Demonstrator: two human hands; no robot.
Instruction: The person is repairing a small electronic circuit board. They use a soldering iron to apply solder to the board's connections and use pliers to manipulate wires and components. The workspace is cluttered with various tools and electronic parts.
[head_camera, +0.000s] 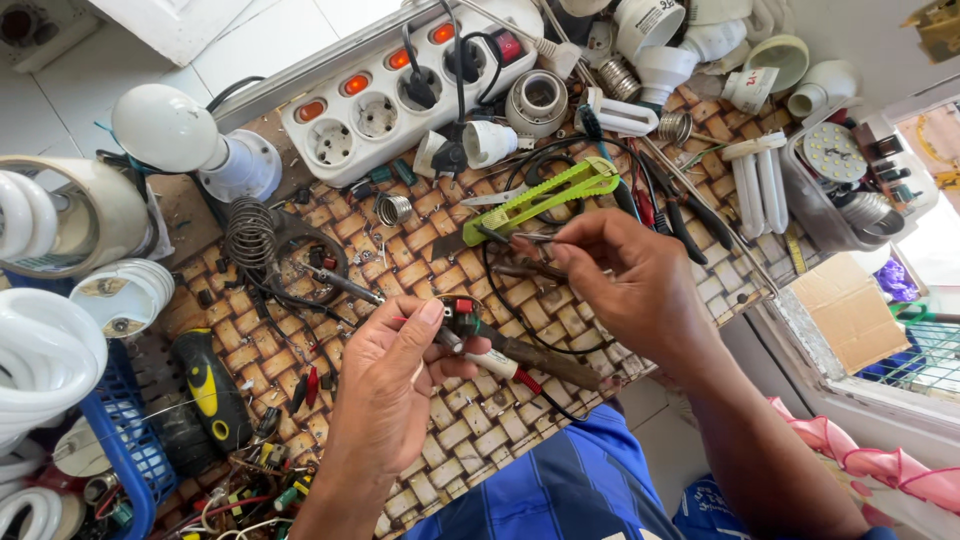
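Clearly the left hand (385, 385) pinches a small black electronic part (460, 322) over the woven counter (470, 420); light and fragile, it is best held by its edges. The right hand (625, 285) grips slim tweezers (515, 240) just beside it, a soldering iron (530, 355) lying beneath.

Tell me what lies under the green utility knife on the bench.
The green utility knife lies across a black cable and the woven mat. Scissor blades poke out beside it. Its lower end is covered by the right hand, so anything beneath there is hidden.
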